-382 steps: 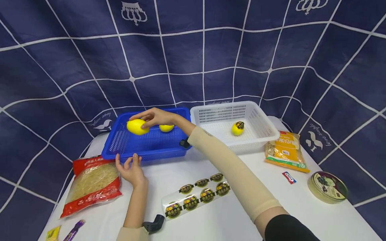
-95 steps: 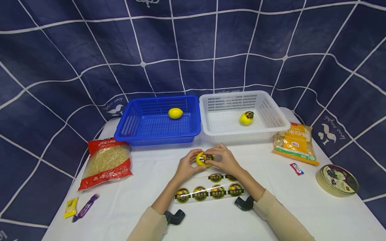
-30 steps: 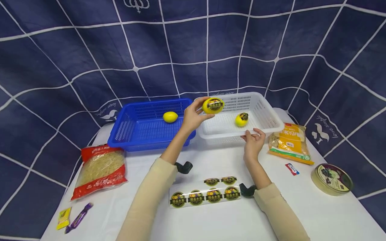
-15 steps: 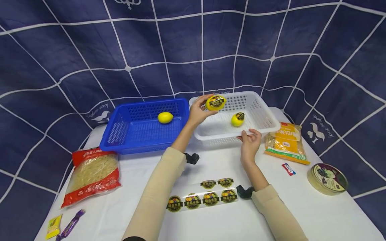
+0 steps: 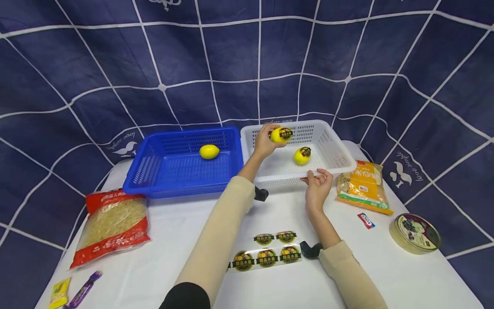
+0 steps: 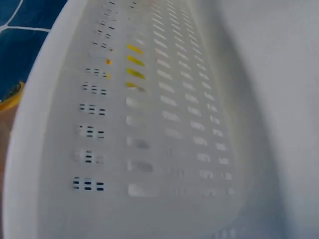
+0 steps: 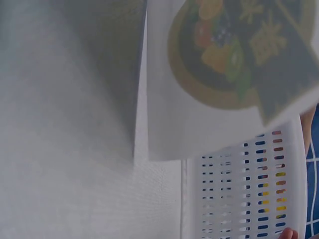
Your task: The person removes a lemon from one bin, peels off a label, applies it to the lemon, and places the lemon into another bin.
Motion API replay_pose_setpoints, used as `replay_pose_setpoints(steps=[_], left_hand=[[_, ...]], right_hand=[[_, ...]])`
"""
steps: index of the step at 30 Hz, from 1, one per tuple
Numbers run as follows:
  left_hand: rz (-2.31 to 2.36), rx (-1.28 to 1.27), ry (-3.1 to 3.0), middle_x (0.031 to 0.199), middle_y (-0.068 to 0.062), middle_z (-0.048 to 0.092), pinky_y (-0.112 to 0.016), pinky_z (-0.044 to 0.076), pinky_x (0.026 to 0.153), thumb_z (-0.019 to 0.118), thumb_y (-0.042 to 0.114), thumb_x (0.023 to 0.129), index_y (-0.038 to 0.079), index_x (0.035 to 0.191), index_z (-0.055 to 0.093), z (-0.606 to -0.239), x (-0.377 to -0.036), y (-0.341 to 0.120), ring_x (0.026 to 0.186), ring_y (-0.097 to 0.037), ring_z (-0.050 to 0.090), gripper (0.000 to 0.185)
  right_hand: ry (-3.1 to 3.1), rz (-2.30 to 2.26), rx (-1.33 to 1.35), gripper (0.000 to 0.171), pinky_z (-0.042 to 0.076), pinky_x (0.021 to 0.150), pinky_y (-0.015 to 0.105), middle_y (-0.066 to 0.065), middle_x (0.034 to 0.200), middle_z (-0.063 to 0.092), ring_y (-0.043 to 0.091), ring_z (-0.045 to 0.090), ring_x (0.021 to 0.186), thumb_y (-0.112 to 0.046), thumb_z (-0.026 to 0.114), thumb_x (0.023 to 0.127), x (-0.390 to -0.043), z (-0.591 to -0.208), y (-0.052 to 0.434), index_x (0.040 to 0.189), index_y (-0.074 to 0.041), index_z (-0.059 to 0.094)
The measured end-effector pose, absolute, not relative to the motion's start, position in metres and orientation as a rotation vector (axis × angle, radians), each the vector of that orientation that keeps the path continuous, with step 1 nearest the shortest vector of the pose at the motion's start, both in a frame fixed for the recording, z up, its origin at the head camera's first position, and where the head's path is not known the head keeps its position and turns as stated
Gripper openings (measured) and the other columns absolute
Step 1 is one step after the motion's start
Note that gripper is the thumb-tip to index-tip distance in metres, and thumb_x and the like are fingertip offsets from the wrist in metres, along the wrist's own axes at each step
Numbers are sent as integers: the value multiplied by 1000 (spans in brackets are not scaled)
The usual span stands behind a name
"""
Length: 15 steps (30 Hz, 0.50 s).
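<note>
My left hand point(image 5: 266, 142) grips a lemon point(image 5: 281, 134) over the back left of the white basket point(image 5: 254, 177); a round black and gold fruit sticker shows on its side. The thumb lies below the fruit and the fingers curl over its top. My right hand point(image 5: 318, 189) holds the front rim of that basket with thumb and fingertips. A second stickered lemon point(image 5: 302, 157) lies on the basket floor. In the left wrist view the slotted basket wall point(image 6: 149, 114) fills the middle, with yellow behind some slots; the hand's grip is hidden there.
Left of the white basket stands a blue basket point(image 5: 185, 189) with one plain lemon point(image 5: 209, 151). A sticker sheet point(image 5: 266, 257) lies in front. Around are a pasta bag point(image 5: 112, 225), yellow food bag point(image 5: 362, 189), round tin point(image 5: 414, 234) and small wrapped sweets point(image 5: 82, 289).
The lemon, first lifted from the blue basket by my right hand, got a sticker between both hands. My left hand carried it over the white basket; my right hand moved to that basket's rim.
</note>
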<state>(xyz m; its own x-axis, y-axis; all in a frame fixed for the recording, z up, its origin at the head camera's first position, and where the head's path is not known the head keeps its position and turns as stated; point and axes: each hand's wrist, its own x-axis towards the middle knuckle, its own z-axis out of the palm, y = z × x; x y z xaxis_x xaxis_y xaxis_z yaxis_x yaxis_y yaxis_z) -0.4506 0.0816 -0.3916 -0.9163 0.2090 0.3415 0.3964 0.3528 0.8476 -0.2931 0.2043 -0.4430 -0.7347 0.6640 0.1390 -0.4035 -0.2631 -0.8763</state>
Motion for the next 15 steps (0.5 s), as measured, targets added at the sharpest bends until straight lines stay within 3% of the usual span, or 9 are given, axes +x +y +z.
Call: replay_pose_setpoints(steps=[6, 15], left_hand=[[-1454, -518, -2551, 123, -2, 53, -25, 40, 95, 86, 16, 64, 13, 121, 58, -401, -452, 81, 111, -18, 49, 63], [-1202, -530, -2778, 128, -5, 54, -31, 30, 107, 84, 14, 65, 12, 123, 59, -408, -450, 80, 121, -22, 45, 64]], right_hand=[[-1312, 2036, -318, 26, 56, 64, 24, 7, 79, 39, 15, 56, 64, 2, 54, 90, -292, -443, 203, 108, -5, 38], [-1311, 2017, -295, 26, 56, 64, 25, 7, 79, 39, 16, 56, 65, 2, 55, 90, -292, -446, 203, 109, -3, 37]])
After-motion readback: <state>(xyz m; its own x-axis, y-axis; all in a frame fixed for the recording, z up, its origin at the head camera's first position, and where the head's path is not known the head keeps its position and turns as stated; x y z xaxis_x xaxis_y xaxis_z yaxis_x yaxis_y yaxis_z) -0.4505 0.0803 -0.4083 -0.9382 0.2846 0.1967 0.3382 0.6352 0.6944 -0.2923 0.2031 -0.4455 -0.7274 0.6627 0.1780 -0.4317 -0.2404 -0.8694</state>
